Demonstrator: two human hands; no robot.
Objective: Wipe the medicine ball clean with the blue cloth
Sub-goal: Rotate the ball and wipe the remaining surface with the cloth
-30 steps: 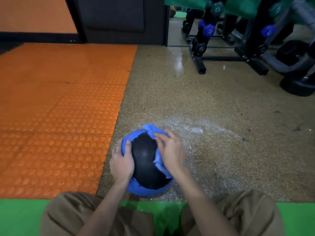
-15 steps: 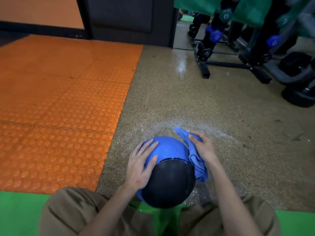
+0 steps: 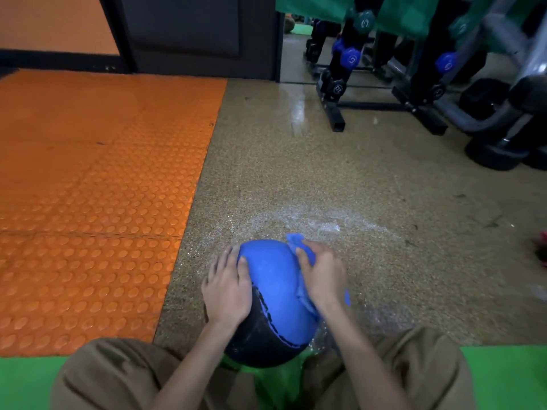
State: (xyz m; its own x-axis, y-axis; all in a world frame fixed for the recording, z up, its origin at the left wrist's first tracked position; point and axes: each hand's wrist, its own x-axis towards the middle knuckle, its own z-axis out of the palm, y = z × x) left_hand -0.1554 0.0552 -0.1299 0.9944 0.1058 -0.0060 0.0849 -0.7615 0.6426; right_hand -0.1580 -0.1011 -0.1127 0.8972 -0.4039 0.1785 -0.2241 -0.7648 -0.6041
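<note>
The blue and black medicine ball (image 3: 272, 294) sits on the speckled floor between my knees, blue half facing up. My left hand (image 3: 226, 287) lies flat against its left side, fingers spread over the curve. My right hand (image 3: 322, 276) presses the blue cloth (image 3: 299, 247) against the ball's right side. The cloth bunches under my palm, with a corner poking out above my fingers and a bit showing below my wrist.
An orange studded mat (image 3: 88, 202) covers the floor to the left. A dumbbell rack (image 3: 340, 84) and dark gym equipment (image 3: 497, 119) stand at the back right. A wet patch (image 3: 325, 223) glistens beyond the ball. Green matting (image 3: 503, 377) lies under my legs.
The ball has rolled so more of its blue half faces up. My right hand has slid with the cloth along the right side, and my left hand shifted lower on the left.
</note>
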